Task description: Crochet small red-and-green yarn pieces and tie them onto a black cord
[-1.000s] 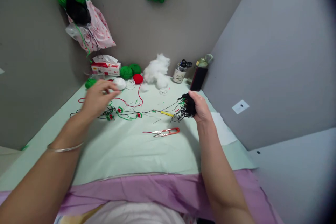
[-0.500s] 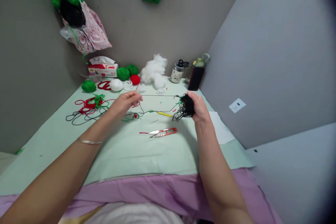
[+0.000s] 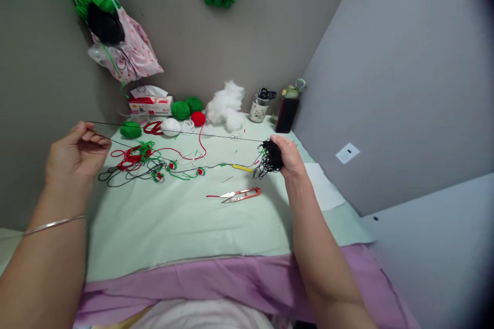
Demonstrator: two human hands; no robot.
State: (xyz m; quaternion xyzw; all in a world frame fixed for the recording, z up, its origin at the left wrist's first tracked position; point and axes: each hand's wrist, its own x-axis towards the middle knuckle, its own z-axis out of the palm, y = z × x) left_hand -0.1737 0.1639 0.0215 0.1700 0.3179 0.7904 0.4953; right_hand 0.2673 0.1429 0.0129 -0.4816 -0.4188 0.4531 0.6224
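Note:
My right hand (image 3: pixel 290 155) is closed around a bundle of black yarn (image 3: pixel 272 157), whose loose loops hang below the fingers. From it a black strand (image 3: pixel 208 135) runs taut across the table to my left hand (image 3: pixel 79 154), raised at the far left and closed on that strand. Below the strand lie a yellow-handled crochet hook (image 3: pixel 242 168), a needle (image 3: pixel 227 180) and orange thread snips (image 3: pixel 241 195). Small red, white and green crocheted pieces (image 3: pixel 172 165) rest mid-table, beside tangled red yarn (image 3: pixel 131 157) and green yarn (image 3: pixel 144 149).
Along the back stand a tissue box (image 3: pixel 150 105), green yarn balls (image 3: pixel 180 110), a red ball (image 3: pixel 198 118), a white ball (image 3: pixel 170 127), white stuffing (image 3: pixel 227 105), a cup (image 3: pixel 259 109), a phone (image 3: pixel 287 115) and a bottle (image 3: pixel 291 92). A pink bag (image 3: pixel 141 51) hangs left.
My left hand has moved far to the left, drawing out a longer black strand. The right hand stays nearly in place with the bundle. The small crocheted pieces are now uncovered.

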